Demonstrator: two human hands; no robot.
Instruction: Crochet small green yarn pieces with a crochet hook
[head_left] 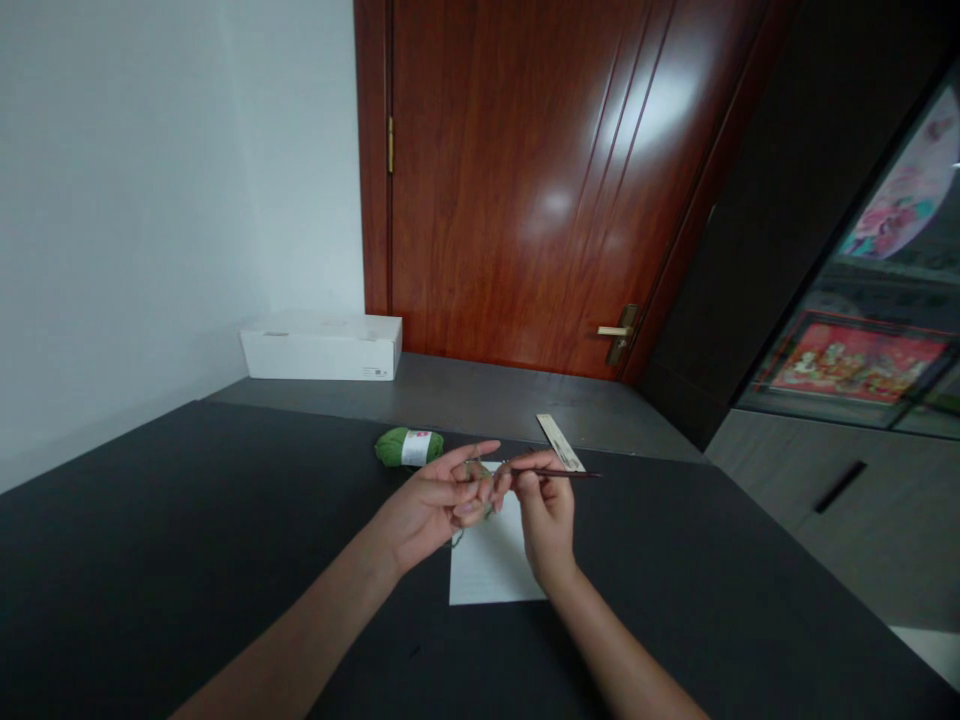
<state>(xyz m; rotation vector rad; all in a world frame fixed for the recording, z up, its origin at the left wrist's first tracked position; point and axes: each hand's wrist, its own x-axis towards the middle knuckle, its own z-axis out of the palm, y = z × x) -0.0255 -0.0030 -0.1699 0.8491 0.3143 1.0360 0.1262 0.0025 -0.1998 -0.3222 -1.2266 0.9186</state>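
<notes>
Over the paper, the left hand pinches mostly hidden green yarn, the right hand a dark, partly covered needle.

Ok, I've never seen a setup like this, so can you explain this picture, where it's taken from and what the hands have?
There's no machine here: a person works with two bare hands, seen by a camera worn on the head, looking forward and down. The right hand holds a slender dark-brown stick, probably a knitting needle. A green yarn strand hangs by the left hand; its exact grip on the yarn is too small to make out. On the black table lie a labelled skein of green yarn, a white paper sheet and a pale printed strip. Beyond are a white box and a wooden door.
</notes>
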